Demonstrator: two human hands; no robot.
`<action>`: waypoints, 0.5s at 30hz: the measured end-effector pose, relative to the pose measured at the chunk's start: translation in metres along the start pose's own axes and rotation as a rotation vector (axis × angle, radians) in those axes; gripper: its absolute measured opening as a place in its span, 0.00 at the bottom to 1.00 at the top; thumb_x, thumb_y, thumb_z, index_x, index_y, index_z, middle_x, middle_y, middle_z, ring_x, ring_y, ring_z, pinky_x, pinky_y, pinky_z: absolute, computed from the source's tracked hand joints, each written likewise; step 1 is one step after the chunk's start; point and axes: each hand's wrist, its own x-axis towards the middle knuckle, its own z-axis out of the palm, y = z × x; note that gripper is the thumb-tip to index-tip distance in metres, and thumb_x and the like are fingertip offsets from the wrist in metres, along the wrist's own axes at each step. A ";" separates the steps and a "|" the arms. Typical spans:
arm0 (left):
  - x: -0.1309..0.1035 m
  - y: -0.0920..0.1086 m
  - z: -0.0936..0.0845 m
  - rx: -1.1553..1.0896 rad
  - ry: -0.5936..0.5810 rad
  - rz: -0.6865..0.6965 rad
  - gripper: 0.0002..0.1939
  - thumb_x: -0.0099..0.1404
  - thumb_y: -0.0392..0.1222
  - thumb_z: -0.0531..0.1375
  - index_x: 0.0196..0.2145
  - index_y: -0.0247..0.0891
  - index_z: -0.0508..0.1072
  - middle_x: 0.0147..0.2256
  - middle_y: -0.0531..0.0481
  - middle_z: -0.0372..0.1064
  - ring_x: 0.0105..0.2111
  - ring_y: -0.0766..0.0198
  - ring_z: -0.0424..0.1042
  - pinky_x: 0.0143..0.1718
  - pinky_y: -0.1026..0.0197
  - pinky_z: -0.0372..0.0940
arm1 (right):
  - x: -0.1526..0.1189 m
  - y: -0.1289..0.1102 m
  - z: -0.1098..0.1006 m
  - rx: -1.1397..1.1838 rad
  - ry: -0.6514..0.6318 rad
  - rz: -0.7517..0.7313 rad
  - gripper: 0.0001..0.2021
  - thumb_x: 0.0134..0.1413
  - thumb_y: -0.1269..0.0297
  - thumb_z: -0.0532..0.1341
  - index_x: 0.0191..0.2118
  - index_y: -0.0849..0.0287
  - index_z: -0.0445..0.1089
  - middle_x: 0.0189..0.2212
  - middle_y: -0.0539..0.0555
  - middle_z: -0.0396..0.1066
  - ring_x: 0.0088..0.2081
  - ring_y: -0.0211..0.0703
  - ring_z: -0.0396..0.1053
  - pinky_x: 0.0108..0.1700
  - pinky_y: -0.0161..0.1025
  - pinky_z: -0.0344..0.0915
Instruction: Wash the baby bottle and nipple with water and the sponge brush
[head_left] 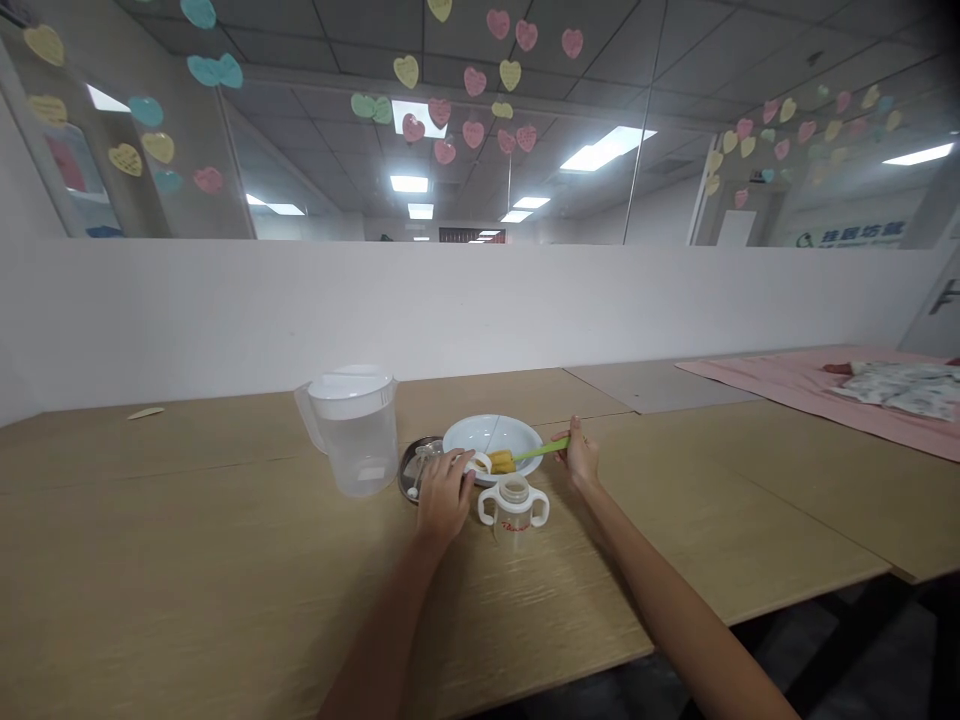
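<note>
Perhaps an office: panel lights [609,150], glass [300,130]

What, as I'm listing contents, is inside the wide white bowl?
Within or just above the wide white bowl are a yellow brush head and white ring-shaped piece. These and the left hand hide part of its near side.

The left hand [444,497] covers part of a round metal dish [406,480] and of a white ring [484,460], where the tip of a yellow sponge brush [502,462] is hard to make out; the right hand [580,460] conceals its handle's end. Lettering on the two-handled bottle [514,510] (red, tiny) is unreadable; the right edge crops a patterned cloth [900,388].
</note>
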 end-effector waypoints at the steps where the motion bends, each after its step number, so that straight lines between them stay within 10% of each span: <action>1: 0.000 0.000 0.002 -0.010 -0.017 0.030 0.18 0.69 0.43 0.47 0.53 0.41 0.66 0.51 0.44 0.67 0.50 0.56 0.65 0.51 0.52 0.58 | 0.000 0.000 0.000 0.011 0.006 0.005 0.29 0.45 0.36 0.57 0.16 0.61 0.66 0.08 0.46 0.57 0.11 0.32 0.53 0.14 0.33 0.52; 15: 0.000 0.002 0.005 -0.159 0.053 0.061 0.07 0.67 0.41 0.50 0.36 0.38 0.66 0.46 0.43 0.69 0.48 0.56 0.68 0.48 0.52 0.62 | 0.000 -0.004 0.000 0.179 0.076 0.083 0.26 0.50 0.40 0.56 0.18 0.59 0.63 0.09 0.43 0.52 0.12 0.30 0.50 0.15 0.30 0.54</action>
